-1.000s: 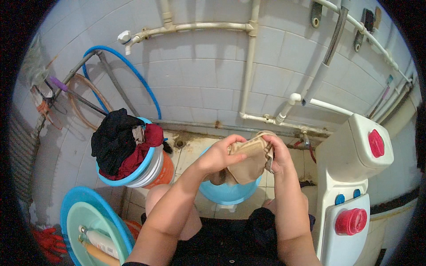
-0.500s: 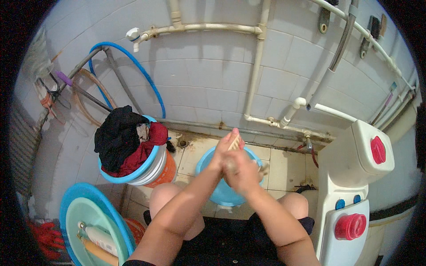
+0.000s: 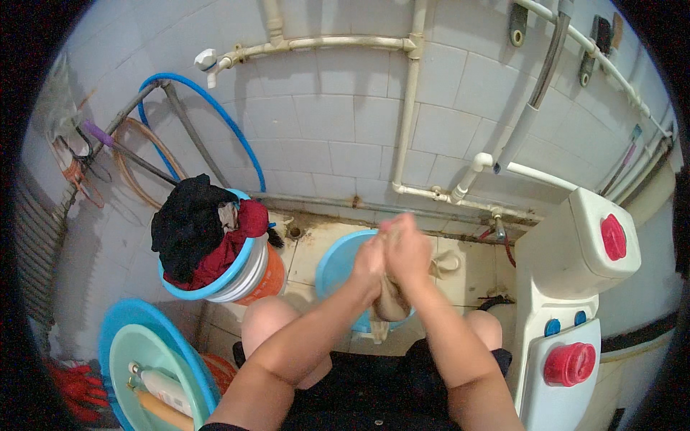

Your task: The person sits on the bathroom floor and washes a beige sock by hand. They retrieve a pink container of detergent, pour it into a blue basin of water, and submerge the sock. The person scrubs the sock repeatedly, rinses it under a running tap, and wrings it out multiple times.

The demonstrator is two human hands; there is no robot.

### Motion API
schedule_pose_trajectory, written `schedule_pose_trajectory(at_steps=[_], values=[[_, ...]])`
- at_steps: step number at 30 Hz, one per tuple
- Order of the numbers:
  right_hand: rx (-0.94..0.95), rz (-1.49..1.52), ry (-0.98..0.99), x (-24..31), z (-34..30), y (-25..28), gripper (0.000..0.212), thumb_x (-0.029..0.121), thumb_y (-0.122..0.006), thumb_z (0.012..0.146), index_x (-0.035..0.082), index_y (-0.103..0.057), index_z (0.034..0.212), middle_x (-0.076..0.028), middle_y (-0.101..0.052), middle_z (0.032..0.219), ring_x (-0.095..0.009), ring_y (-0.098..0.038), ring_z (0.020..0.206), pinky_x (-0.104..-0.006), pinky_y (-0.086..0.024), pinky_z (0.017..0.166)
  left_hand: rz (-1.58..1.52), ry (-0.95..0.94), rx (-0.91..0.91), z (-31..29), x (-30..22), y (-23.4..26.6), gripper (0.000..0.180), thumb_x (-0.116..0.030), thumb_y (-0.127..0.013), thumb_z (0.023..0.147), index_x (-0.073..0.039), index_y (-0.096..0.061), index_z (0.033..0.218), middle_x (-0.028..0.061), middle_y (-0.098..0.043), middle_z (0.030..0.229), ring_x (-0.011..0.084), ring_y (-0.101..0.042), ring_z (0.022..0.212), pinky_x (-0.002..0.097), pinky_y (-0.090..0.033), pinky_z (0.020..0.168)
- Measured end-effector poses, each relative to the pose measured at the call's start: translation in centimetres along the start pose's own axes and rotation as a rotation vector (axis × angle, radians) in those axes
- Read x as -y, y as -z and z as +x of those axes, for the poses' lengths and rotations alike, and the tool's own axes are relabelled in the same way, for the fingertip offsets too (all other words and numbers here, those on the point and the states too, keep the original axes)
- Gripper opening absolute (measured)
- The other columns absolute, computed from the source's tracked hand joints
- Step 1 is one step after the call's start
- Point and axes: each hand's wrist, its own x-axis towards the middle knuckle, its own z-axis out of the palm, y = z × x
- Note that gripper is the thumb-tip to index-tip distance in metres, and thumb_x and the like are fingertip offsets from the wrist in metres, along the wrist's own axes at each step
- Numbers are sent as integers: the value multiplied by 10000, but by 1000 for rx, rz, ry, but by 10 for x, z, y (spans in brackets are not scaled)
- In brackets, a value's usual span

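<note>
My left hand (image 3: pixel 369 264) and my right hand (image 3: pixel 407 250) are closed together over a light blue basin (image 3: pixel 332 269) on the floor. Between them they grip a beige cloth (image 3: pixel 390 303), whose lower part hangs bunched below the fingers toward me. Another beige piece of fabric (image 3: pixel 447 264) sticks out right of my right hand; whether it is the same cloth I cannot tell. Motion blurs the fingers, and my hands cover much of the basin.
Left stands a bucket with a blue-rimmed basin (image 3: pixel 188 293) of black and dark red clothes (image 3: pixel 190 230). Nearer lie stacked basins (image 3: pixel 118 359) holding a bottle. A white container with a red cap (image 3: pixel 613 237) is at right. Pipes (image 3: pixel 406 129) line the tiled wall.
My hands have shifted their grip, the right one moving up beside the left. The pale ridged thing between them no longer shows, and beige cloth now hangs below them.
</note>
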Motion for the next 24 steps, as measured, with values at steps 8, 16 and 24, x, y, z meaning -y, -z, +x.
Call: schedule_pose_trajectory(at_steps=[8,16,24], values=[[166,1021,-433,-48,8,1,328,248,-577,865,67,-514,1130,-94,-565,1060,-207,-521,1004,-324,-416,853,216,22,240,-1,-19,0,482,-447,-351,939,-22,-566,1017,106,-608,973,183,-595,836,321,-481,737],[229,917,-417,-15,-5,7,192,105,-512,899,17,-562,1063,-64,-605,988,-141,-553,929,-269,-438,836,265,-304,110,12,-30,12,486,-489,-407,913,-34,-544,809,20,-524,708,84,-477,640,250,-418,575],[91,299,261,30,-34,7,130,179,-567,843,55,-603,862,-91,-601,811,-249,-574,720,-327,-452,653,103,-194,135,32,-28,31,458,-497,-437,899,-83,-497,715,-17,-446,617,98,-450,585,258,-384,534]])
